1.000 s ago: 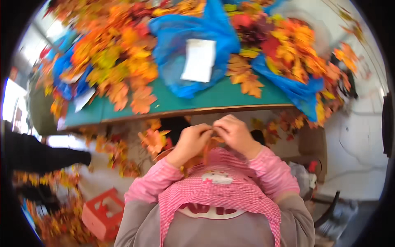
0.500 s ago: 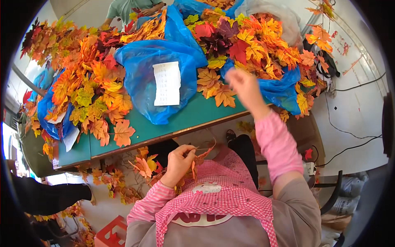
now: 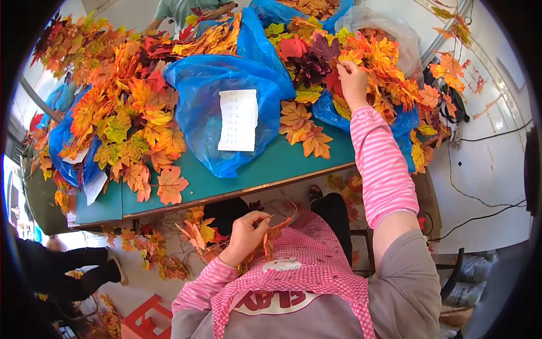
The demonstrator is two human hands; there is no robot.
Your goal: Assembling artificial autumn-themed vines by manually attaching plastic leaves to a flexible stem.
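Observation:
My left hand (image 3: 246,236) is closed over my lap, pinching the thin brown stem of an artificial maple-leaf garland (image 3: 195,233). Orange and yellow leaves of that garland trail to the left of the wrist, and thin stem ends curl past the fingertips. My right hand (image 3: 354,85) reaches over the table into a heap of loose artificial maple leaves (image 3: 378,59). Its thumb and forefinger are pressed together at a dark red maple leaf (image 3: 334,83), partly hidden behind the hand. Purple and orange leaves lie around these fingers.
A blue plastic bag (image 3: 197,113) bearing a handwritten paper slip (image 3: 237,120) lies on the green table (image 3: 259,178). More leaves (image 3: 135,133) pile up at left. Across the table sits another person (image 3: 189,11). Leaf garlands and a red stool (image 3: 148,319) are on the floor at lower left.
My right hand has moved away from me, up and slightly right, into the leaf heap, and its arm is straighter. My left hand stays about where it was, holding the garland stem.

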